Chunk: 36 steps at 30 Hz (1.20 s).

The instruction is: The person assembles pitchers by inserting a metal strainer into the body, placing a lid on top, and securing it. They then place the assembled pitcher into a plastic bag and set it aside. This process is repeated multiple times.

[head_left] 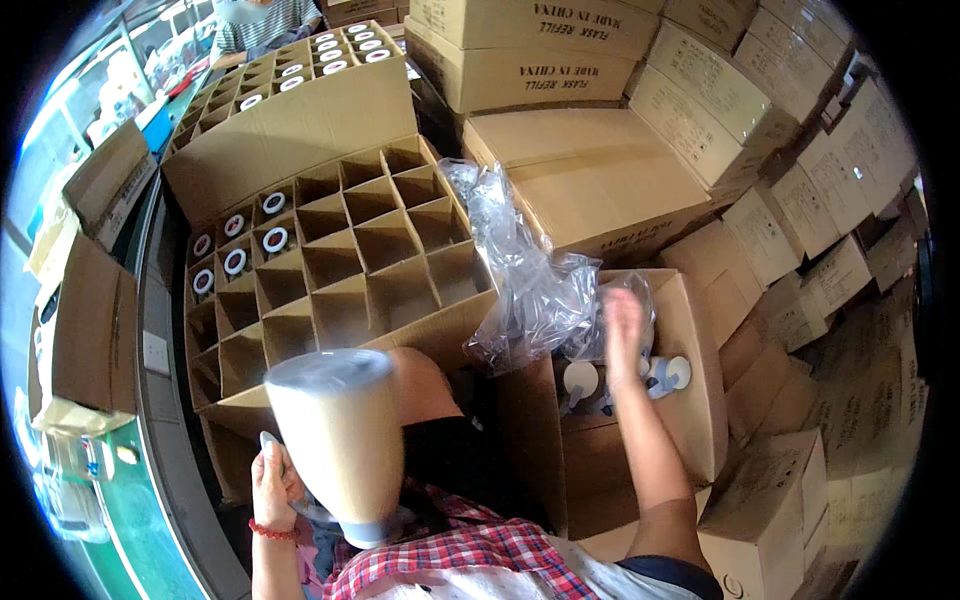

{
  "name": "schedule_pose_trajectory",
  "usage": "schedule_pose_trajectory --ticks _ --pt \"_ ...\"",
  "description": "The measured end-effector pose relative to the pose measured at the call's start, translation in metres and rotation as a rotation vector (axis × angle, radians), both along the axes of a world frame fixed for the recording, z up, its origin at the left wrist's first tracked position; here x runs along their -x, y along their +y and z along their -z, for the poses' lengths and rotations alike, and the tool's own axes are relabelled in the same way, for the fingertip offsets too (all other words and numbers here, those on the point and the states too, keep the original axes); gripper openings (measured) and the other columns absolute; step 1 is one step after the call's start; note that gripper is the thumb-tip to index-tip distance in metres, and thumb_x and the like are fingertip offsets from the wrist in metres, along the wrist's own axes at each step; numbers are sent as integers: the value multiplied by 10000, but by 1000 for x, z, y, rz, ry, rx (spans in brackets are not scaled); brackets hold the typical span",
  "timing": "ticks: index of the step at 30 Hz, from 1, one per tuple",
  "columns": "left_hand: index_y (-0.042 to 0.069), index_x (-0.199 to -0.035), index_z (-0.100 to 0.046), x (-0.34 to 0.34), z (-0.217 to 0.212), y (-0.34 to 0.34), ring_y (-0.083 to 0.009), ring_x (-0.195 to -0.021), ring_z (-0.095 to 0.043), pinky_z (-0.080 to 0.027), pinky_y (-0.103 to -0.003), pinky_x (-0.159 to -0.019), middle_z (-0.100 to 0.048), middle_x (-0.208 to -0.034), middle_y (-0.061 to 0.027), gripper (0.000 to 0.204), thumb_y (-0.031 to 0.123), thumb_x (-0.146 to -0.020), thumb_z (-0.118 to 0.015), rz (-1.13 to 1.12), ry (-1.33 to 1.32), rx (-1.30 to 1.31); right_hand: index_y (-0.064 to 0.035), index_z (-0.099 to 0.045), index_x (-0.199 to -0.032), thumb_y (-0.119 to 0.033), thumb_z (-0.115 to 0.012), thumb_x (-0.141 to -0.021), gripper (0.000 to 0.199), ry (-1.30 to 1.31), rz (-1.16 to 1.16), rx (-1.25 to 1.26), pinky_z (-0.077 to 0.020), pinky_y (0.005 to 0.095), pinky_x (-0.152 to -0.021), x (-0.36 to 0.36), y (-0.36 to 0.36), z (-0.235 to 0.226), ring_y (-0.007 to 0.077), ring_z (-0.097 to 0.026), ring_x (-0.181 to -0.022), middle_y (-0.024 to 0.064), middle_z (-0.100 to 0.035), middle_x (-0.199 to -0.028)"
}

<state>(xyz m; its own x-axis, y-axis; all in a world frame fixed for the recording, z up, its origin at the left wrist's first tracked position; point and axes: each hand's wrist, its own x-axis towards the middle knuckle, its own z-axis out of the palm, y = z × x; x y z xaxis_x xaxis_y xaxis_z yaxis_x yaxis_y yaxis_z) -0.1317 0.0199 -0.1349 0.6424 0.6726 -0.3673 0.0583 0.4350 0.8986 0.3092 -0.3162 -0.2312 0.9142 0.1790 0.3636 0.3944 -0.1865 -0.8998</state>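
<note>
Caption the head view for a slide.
Left hand holding a tapered cream tumbler by its handle, right hand near clear plastic bags at a brown cardboard box.

Rear stack: I see closed brown cartons piled at the top centre, dark print on their sides.
Right bank: I view further cartons stacked in tiers, their outlines bending toward the fisheye rim.
Left work surface: I observe a glossy green surface along the lower-left edge, bordered by a dark grey side panel carrying a pale plate.
Upper-left frame: I register thin, light-coloured bars.
Light: I receive bluish-white glare from the left; the right side reads dimmer.
</note>
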Motion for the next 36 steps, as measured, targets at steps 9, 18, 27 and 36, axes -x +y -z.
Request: schedule_pose_trajectory --ticks 9,18,27,36 --pt "92 -888 -550 -3 5 -28 -86 -461 -403 -320 -225 -421 -441 -581 26 426 487 -1002 -438 -53 228 93 -74 -393 -1435 -419 -688 -856 735 699 323 74 -441 402 -959 -120 -126 153 229 -504 -1189 121 -522 -1312" --pt "70 -1248 -478 6 -4 33 -191 -911 -661 -560 -277 -686 -569 -1181 -120 309 54 -940 -454 -228 132 -446 -39 -587 -1201 -267 -604 -882 393 715 550 -611 -539 388 -665 -14 -310 249 249 -631 -822 130 -629 -977" --pt "15 -1216 -495 -69 -88 28 -245 -1018 -650 -553 -389 -867 -624 -1161 -133 278 26 -940 -464 471 -330 -644 -93 -527 -1263 -205 -578 -963 325 292 467 -442 -417 192 -466 124 -31 -7 67 -575 -767 33 -578 -1087" --pt "7 -1033 -604 -156 -87 35 -55 -769 -548 -477 -227 -644 -631 -893 -4 223 217 -959 -612 332 -141 -741 -17 -496 -1239 -80 -710 -802 491 -423 -776 102 -477 402 -901 175 255 -157 346 -587 -1097 225 -573 -1199"
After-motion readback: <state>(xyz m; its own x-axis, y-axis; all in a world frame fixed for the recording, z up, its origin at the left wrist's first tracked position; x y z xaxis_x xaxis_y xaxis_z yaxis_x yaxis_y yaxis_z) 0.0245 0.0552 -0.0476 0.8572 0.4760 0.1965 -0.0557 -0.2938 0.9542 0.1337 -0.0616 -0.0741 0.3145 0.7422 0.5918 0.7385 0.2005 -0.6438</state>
